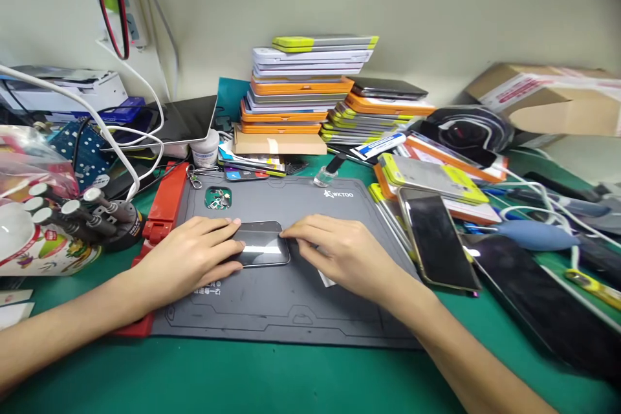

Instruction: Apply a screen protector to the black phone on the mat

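A smartphone (264, 247) lies flat, screen up, on a dark grey work mat (291, 310). My left hand (191, 255) covers its left end, fingers along the far side and thumb at the near side, holding it. At the far right corner of the phone, the bent fingers of my right hand (334, 246) come together, fingertips touching the edge. Whether something thin is pinched there cannot be made out. A small white piece (326, 279) shows partly from beneath my right hand. Small metal parts (218, 198) sit in the mat's green recess.
Stacked flat boxes (291, 87) stand at the back. On the right lie another phone (439, 239), a blue air blower (538, 235) and a long black object (543, 304). Screwdrivers (80, 213) in a holder and a patterned cup (43, 246) are left. A small glass bottle (326, 174) stands behind.
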`<state>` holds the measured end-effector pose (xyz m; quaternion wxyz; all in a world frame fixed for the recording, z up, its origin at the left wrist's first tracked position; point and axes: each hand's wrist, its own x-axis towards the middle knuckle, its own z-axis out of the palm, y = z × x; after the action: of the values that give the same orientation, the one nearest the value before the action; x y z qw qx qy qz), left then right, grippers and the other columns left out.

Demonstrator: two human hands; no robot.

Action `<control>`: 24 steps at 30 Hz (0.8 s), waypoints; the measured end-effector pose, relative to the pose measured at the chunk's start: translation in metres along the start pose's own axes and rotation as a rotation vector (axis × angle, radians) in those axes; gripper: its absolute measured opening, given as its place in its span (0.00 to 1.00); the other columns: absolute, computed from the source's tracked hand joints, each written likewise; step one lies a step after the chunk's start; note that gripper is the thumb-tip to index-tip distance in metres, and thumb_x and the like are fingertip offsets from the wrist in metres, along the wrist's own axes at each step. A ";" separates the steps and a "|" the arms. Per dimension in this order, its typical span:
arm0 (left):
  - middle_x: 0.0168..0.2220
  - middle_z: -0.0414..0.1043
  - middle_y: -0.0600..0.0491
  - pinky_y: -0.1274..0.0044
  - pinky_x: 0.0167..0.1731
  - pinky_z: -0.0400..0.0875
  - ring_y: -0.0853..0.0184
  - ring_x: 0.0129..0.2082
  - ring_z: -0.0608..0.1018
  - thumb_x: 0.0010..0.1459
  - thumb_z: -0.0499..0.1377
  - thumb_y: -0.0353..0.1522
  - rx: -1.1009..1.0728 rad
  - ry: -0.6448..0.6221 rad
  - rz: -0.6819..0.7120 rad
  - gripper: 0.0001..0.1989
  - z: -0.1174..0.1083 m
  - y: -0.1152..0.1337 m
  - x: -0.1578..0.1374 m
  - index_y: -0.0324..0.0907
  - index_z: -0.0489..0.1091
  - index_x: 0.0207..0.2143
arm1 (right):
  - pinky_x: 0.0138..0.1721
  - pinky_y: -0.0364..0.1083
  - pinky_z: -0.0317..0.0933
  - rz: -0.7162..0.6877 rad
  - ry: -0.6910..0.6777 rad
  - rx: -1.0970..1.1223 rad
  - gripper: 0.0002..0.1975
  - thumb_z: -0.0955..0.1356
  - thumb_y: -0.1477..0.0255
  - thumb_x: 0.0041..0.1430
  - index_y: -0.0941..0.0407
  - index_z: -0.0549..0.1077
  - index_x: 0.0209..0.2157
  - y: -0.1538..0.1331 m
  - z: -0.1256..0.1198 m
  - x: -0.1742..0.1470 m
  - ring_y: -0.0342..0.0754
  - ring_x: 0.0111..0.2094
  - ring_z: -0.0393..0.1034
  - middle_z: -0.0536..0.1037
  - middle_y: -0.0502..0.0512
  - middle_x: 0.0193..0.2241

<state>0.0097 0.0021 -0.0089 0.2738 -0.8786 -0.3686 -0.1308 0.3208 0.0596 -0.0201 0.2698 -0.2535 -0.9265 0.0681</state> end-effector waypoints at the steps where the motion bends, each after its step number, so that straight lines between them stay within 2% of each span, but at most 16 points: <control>1: 0.62 0.72 0.71 0.88 0.53 0.83 0.86 0.59 0.77 0.51 0.68 0.57 -0.001 0.002 0.003 0.29 0.001 0.000 -0.001 0.64 0.71 0.55 | 0.40 0.46 0.70 -0.008 0.002 -0.011 0.11 0.66 0.82 0.72 0.58 0.79 0.49 0.000 0.001 0.000 0.44 0.42 0.80 0.83 0.49 0.43; 7: 0.61 0.73 0.68 0.87 0.51 0.88 0.86 0.58 0.78 0.50 0.69 0.55 -0.004 0.011 0.005 0.30 0.000 -0.001 0.000 0.64 0.71 0.55 | 0.36 0.48 0.68 -0.048 -0.005 -0.074 0.11 0.65 0.81 0.73 0.58 0.79 0.48 -0.002 0.001 0.002 0.46 0.39 0.79 0.82 0.50 0.42; 12: 0.61 0.72 0.69 0.87 0.51 0.88 0.86 0.58 0.78 0.51 0.68 0.56 -0.004 0.010 0.007 0.30 0.001 0.000 0.001 0.64 0.71 0.55 | 0.36 0.48 0.67 -0.082 -0.022 -0.093 0.11 0.65 0.80 0.74 0.59 0.78 0.49 -0.002 0.001 0.002 0.46 0.40 0.78 0.81 0.52 0.42; 24: 0.59 0.74 0.74 0.88 0.53 0.80 0.86 0.58 0.76 0.51 0.67 0.57 0.004 0.011 0.002 0.24 -0.004 0.000 0.003 0.64 0.74 0.49 | 0.35 0.47 0.64 -0.108 -0.044 -0.077 0.12 0.65 0.79 0.73 0.59 0.80 0.50 -0.007 -0.001 0.001 0.45 0.36 0.73 0.76 0.55 0.41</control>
<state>0.0117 0.0018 -0.0040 0.2780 -0.8777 -0.3663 -0.1345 0.3173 0.0545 -0.0173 0.2427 -0.2117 -0.9465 0.0230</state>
